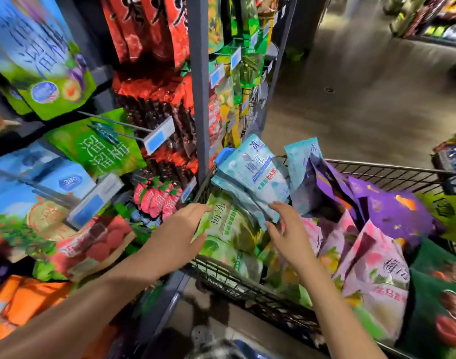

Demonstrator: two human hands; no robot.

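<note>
You are standing in a shop, in a snack aisle. The wire cart (377,168) in front of you is the plainest sign. It is heaped with sealed goods, among them pale blue packets (252,169), a green packet (229,224) and purple packets (400,211). Left of the cart, a grey rack post (199,99) carries metal pegs hung with rows of printed snack bags (102,149), each peg tipped with a price label (159,138). Beyond the cart runs a bare aisle floor (364,99), and farther from the cart stand more stocked shelves (441,19).
</note>
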